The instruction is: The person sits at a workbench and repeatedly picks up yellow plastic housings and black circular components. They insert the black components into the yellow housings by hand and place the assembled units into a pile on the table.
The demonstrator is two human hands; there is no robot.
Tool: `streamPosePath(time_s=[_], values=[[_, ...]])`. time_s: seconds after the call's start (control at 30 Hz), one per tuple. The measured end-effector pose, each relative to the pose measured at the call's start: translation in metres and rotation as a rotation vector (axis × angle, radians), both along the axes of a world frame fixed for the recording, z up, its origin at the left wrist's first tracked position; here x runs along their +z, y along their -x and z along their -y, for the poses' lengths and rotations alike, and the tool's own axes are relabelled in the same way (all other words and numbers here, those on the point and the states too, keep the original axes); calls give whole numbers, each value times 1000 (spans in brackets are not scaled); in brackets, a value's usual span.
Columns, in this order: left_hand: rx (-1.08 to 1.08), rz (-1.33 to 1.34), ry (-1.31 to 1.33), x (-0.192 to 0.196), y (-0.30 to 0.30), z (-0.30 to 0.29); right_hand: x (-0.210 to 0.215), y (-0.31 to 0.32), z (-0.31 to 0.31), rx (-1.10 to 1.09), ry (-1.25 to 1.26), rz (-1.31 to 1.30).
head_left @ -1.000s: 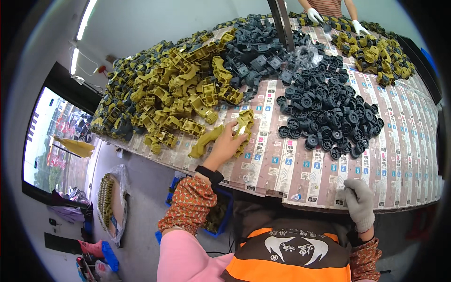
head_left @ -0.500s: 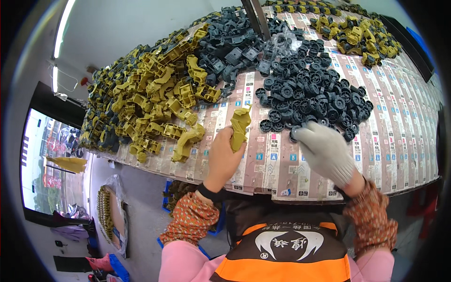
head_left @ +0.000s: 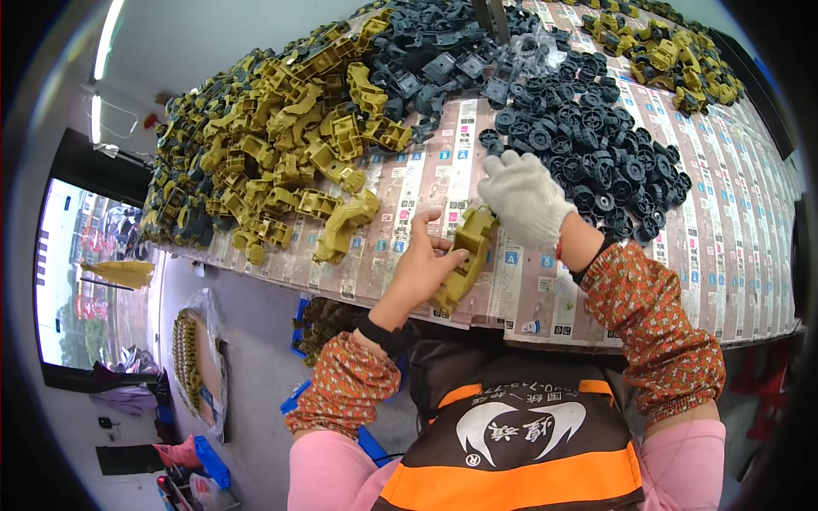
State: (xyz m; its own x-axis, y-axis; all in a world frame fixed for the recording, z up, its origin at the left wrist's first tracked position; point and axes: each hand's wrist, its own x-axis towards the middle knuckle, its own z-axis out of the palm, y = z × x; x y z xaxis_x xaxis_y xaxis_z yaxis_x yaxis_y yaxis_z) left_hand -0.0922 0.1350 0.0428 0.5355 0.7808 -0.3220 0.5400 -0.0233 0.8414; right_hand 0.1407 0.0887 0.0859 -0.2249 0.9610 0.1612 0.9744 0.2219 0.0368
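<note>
I see that my right hand [head_left: 524, 200], in its pale glove, has left the near edge of the table [head_left: 579, 285], where it was a second ago, and come by the dark wheels [head_left: 609, 153] to the far end of the yellow shell [head_left: 469, 254]. My bare left hand [head_left: 419, 268] has brought that shell nearer the table edge, its far end now leaning right.

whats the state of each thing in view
olive-yellow plastic vehicle body: held at a slant
bare left grip: closed on it, thumb on top
right grip in white knitted glove: fingers bent, contents hidden
round dark-grey plastic wheels: loose, heaped
other olive-yellow plastic bodies: loose, piled
clear plastic film: crumpled
white tube lights: lit
</note>
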Motion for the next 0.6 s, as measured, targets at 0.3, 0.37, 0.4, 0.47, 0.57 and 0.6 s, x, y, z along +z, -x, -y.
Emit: streamPosePath(time_s=[0.3, 0.37, 0.4, 0.47, 0.57, 0.6], values=[[-33, 280, 152, -22, -6, 13, -12, -4, 62, -224, -206, -339], [42, 532, 421, -7, -7, 31, -8, -10, 85, -261, -229, -656], [81, 653, 559, -2, -7, 39, -7, -11, 94, -307, -153, -876], [47, 733, 675, 1, -9, 51, -6, -11, 110, -397, 4, -1312], [-9, 799, 765, 6, -24, 75, -15, -8, 127, -421, 14, -1550], [-10, 794, 774, 8, -29, 83, -15, -4, 133, -439, 17, -1623]])
